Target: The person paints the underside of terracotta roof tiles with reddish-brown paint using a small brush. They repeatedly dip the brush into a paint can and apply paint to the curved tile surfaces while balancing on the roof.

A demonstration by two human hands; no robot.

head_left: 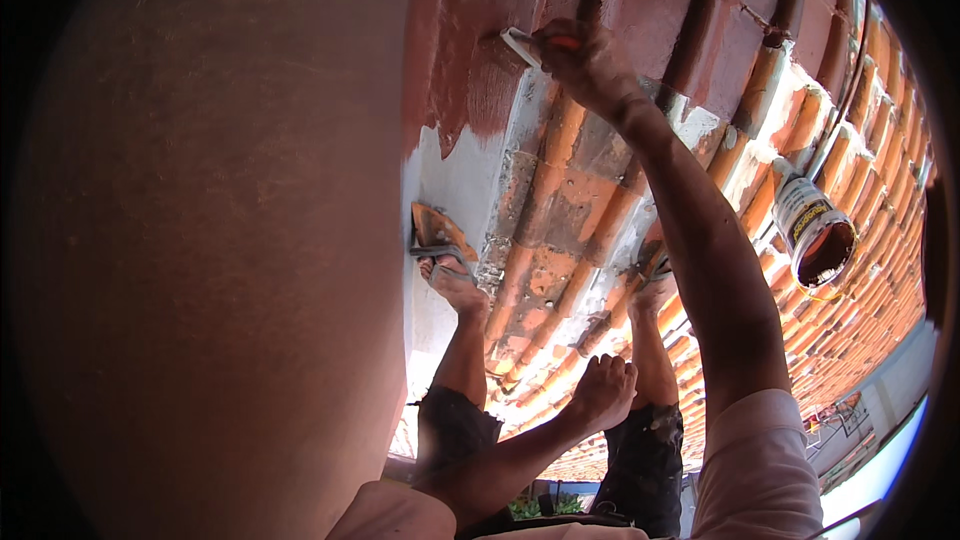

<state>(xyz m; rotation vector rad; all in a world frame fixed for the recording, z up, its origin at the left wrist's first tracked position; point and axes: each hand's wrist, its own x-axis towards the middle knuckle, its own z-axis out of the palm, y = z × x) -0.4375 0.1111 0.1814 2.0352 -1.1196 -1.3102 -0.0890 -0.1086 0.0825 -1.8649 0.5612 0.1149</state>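
Observation:
My right hand reaches far forward, its fingers wrapped round a paintbrush with a reddish-orange handle and a pale band. The brush's end meets the reddish-brown painted roof surface beside the wall. Below the brush, that coat ends in a ragged edge over a pale grey strip. My left hand is a closed fist by my right knee, and nothing shows in it. To the right, a white paint bucket with a printed label and dark reddish-brown paint inside stands on the roof tiles.
A tall smooth wall fills the left side. My sandalled feet stand on the sloping roof, the left by the wall and the right on the tiles. Ridged tile rows run off to the right, and green leaves show low down.

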